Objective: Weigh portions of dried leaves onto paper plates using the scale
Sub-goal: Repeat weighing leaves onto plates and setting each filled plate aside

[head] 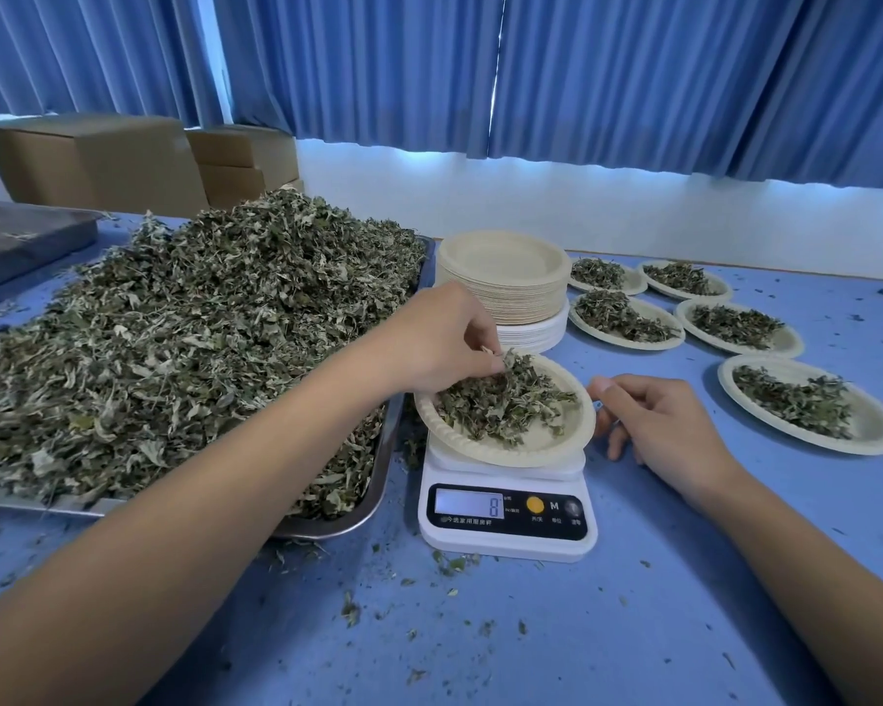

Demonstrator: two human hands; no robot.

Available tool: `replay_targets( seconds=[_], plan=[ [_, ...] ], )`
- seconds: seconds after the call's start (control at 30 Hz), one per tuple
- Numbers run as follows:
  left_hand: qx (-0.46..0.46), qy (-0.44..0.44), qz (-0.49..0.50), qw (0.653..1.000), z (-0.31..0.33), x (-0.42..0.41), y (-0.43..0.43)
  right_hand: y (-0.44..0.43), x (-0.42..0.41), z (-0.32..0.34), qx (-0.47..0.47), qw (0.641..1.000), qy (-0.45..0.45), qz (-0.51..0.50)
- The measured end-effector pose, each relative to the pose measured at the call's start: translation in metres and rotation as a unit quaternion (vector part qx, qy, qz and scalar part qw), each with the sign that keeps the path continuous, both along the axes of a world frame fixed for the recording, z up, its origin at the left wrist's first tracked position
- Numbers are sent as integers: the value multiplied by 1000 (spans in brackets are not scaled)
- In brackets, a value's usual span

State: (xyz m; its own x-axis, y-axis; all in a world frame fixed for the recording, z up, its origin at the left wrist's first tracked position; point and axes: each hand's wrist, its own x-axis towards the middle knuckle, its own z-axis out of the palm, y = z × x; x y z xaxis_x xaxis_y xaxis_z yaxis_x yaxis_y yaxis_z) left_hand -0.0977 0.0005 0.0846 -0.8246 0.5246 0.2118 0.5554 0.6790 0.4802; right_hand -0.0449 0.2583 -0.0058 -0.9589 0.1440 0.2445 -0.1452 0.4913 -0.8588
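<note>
The blue table [556, 629] has its widest open stretch at the near edge, between the two forearms, bare but for scattered leaf crumbs. More open surface lies at the far right beyond the filled plates. A metal tray [373, 507] takes the left side, and its right rim runs just beside the white scale [511, 547], leaving only a narrow gap. The tray is heaped well above its rim with dried leaves [200, 323]. On the scale sits a paper plate [546, 440] that overhangs the platform all round, its left rim reaching close to the tray's edge. It holds a loose portion of leaves [500, 405], and the display [470, 504] shows 8. The left hand [439, 338] hangs over the plate's far-left part, fingertips bunched and pinching a tuft of leaves. The right hand [663, 425] lies on the table just right of the scale, fingers curled, thumb and forefinger at the plate's right rim; whether they actually grip it I cannot tell. Behind the scale stands a stack of paper plates [505, 293], tan ones on top of white ones, the topmost holding nothing. To the right, the nearest filled plate [872, 433] lies apart, and four more filled plates [786, 343] sit close together beyond it, each with a small leaf pile. A second grey tray [26, 236] and cardboard boxes [93, 165] sit at the far left, with blue curtains [582, 84] behind.
</note>
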Motion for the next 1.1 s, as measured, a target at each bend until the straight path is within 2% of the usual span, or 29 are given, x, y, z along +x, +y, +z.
replay_targets(
  seconds=[0.1,0.17,0.23,0.27,0.3,0.33,0.43,0.5,0.6,0.87,1.1],
  plan=[
    [33,13,29,999,17,-3,-14,0,1,1,-5,1000,1,-2],
    [11,53,94,994,26,-10,-29,0,1,1,-5,1000,0,-2],
    [-104,61,179,976,29,-18,-46,0,1,0,2,1000,-2,-3],
    [-175,35,208,962,28,-19,-52,0,0,0,4,1000,-3,-3],
    [-222,3,218,950,26,-20,-57,0,0,0,5,1000,-3,-3],
    [-229,-13,213,950,24,-20,-59,-1,0,0,4,1000,-4,-3],
    [-109,23,142,984,21,-13,-43,-1,1,1,6,1000,-2,-5],
    [-49,9,71,996,17,-5,-23,-2,2,1,5,1000,-2,-5],
    [-53,19,36,998,5,-2,-2,-1,3,3,-9,1000,-2,-1],
    [-122,-10,51,991,-12,-10,-6,-3,4,4,6,1000,-5,-4],
    [-112,12,49,992,-10,-7,-3,-2,4,4,0,1000,-4,-5]
  ],
)
